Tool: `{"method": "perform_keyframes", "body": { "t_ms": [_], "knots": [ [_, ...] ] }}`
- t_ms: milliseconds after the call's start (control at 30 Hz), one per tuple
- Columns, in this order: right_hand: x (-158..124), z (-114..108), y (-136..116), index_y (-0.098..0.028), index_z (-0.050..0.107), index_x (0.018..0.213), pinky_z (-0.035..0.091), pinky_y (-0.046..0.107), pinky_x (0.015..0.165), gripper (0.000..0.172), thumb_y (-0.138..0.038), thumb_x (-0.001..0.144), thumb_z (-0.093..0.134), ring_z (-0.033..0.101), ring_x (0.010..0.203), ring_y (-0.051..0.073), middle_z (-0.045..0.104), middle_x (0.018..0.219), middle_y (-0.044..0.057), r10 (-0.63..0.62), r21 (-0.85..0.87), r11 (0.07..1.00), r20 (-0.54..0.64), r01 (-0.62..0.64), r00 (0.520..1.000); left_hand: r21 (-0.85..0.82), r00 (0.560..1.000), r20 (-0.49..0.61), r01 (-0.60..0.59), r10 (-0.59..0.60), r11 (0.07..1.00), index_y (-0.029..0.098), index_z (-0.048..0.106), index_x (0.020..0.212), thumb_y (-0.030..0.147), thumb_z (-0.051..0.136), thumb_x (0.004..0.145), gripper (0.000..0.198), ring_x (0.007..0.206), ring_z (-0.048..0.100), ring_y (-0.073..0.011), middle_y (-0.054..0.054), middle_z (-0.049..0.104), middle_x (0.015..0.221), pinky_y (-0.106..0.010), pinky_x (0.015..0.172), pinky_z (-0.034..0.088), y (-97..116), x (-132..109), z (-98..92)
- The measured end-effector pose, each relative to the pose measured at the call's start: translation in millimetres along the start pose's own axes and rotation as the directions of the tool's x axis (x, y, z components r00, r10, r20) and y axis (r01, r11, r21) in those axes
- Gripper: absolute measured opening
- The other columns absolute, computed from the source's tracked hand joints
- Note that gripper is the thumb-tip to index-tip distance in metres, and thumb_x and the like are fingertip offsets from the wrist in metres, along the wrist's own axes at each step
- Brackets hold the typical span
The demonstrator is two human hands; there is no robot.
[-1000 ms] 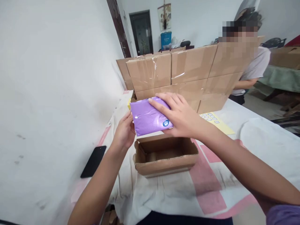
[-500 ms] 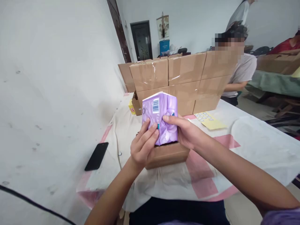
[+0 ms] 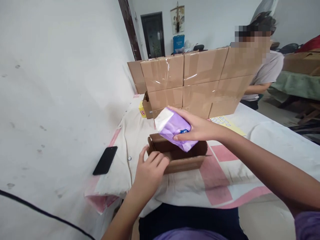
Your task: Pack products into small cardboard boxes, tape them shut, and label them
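My right hand (image 3: 197, 128) grips a purple soft pack (image 3: 172, 130) with a white end, tilted, its lower end dipping into an open brown cardboard box (image 3: 182, 161) on the cloth-covered table. My left hand (image 3: 150, 173) rests on the box's near left corner, fingers curled over the rim and flap.
A wall of taped cardboard boxes (image 3: 190, 80) stands behind the open box. A black phone (image 3: 105, 160) lies at the table's left edge, a yellow sheet (image 3: 226, 122) to the right. Another person (image 3: 262, 70) stands behind the stack. White wall on the left.
My left hand has let go of the purple pack and moved down to the box's edge. My right hand has tilted the pack over and lowered it toward the box opening.
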State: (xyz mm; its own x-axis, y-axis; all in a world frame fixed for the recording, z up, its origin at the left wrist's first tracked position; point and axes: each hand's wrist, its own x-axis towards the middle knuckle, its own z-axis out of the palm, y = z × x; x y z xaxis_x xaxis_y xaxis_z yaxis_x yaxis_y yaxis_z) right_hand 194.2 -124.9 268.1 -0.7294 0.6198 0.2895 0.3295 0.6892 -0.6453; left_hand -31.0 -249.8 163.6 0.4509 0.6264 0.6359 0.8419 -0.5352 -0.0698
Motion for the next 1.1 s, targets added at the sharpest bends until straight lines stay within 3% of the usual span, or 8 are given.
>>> {"method": "perform_keyframes", "body": {
  "t_ms": [67,167,267,367,700,867,967,1100],
  "knots": [
    [3,5,3,-0.028,0.020,0.164,0.046,0.051,0.100,0.102,-0.049,0.081,0.075,0.050,0.126,0.035,0.049,0.140,0.015,-0.104,-0.320,0.942,0.002,0.099,0.995,0.026,0.995,-0.065,-0.074,0.075,0.997,0.021,0.061,0.088,0.006,0.047,0.095,0.022,0.086,0.066,-0.0151,0.003,0.072,0.085,-0.046,0.116,0.033,7,0,5.0],
    [2,26,15,-0.026,0.026,0.163,0.039,0.055,0.099,0.095,-0.045,0.083,0.073,0.045,0.124,0.040,0.045,0.141,0.021,-0.223,-0.662,0.704,0.138,0.257,0.965,0.052,0.983,-0.136,-0.116,0.122,0.992,0.021,0.063,0.088,0.005,0.051,0.094,0.020,0.087,0.066,-0.0147,0.001,0.075,0.091,-0.040,0.108,0.041,12,-5,12.7],
    [-1,50,26,-0.028,0.032,0.160,0.036,0.049,0.093,0.083,-0.032,0.086,0.070,0.047,0.115,0.037,0.050,0.136,0.020,-0.266,-0.792,0.446,0.326,0.416,0.907,0.063,0.977,-0.160,-0.134,0.142,0.989,0.021,0.065,0.091,0.006,0.055,0.092,0.018,0.092,0.068,-0.0162,0.000,0.077,0.097,-0.038,0.102,0.046,10,-12,16.4],
    [2,61,28,-0.026,0.033,0.158,0.036,0.043,0.085,0.076,-0.030,0.089,0.064,0.050,0.107,0.033,0.054,0.127,0.018,-0.264,-0.792,0.339,0.438,0.508,0.859,0.047,0.982,-0.139,-0.122,0.128,0.991,0.021,0.067,0.094,0.005,0.054,0.092,0.021,0.096,0.069,-0.0169,-0.001,0.077,0.100,-0.038,0.100,0.048,10,-17,15.8],
    [11,73,5,-0.018,0.036,0.154,0.041,0.038,0.070,0.074,-0.038,0.088,0.063,0.055,0.095,0.032,0.058,0.123,0.020,-0.147,-0.793,0.300,0.511,0.530,0.847,-0.064,0.996,-0.084,-0.015,0.009,0.998,0.021,0.065,0.097,0.000,0.048,0.090,0.028,0.097,0.067,-0.0185,-0.003,0.076,0.101,-0.036,0.096,0.051,4,-23,12.1],
    [-2,88,-5,-0.016,0.045,0.150,0.046,0.040,0.071,0.061,-0.037,0.094,0.060,0.062,0.100,0.035,0.062,0.123,0.024,0.039,-0.799,0.428,0.482,0.422,0.875,-0.084,0.999,-0.044,-0.005,0.001,0.996,0.021,0.065,0.100,-0.004,0.045,0.086,0.035,0.094,0.067,-0.0187,-0.003,0.075,0.103,-0.030,0.081,0.054,0,-28,10.3],
    [-6,98,0,-0.016,0.044,0.150,0.048,0.039,0.071,0.055,-0.025,0.097,0.054,0.063,0.103,0.035,0.063,0.126,0.024,0.161,-0.844,0.426,0.425,0.325,0.891,-0.087,0.999,-0.036,-0.002,-0.001,0.996,0.021,0.065,0.101,-0.005,0.046,0.085,0.037,0.095,0.067,-0.0196,-0.003,0.076,0.104,-0.031,0.081,0.054,-1,-30,11.7],
    [0,115,17,-0.018,0.055,0.139,0.048,0.037,0.070,0.044,-0.014,0.095,0.053,0.066,0.099,0.031,0.065,0.122,0.021,0.163,-0.871,0.370,0.404,0.324,0.900,-0.085,0.999,-0.035,0.008,-0.011,0.996,0.021,0.065,0.101,-0.005,0.047,0.084,0.036,0.094,0.067,-0.0203,-0.003,0.076,0.104,-0.032,0.081,0.054,0,-28,15.9]
  ]
}}
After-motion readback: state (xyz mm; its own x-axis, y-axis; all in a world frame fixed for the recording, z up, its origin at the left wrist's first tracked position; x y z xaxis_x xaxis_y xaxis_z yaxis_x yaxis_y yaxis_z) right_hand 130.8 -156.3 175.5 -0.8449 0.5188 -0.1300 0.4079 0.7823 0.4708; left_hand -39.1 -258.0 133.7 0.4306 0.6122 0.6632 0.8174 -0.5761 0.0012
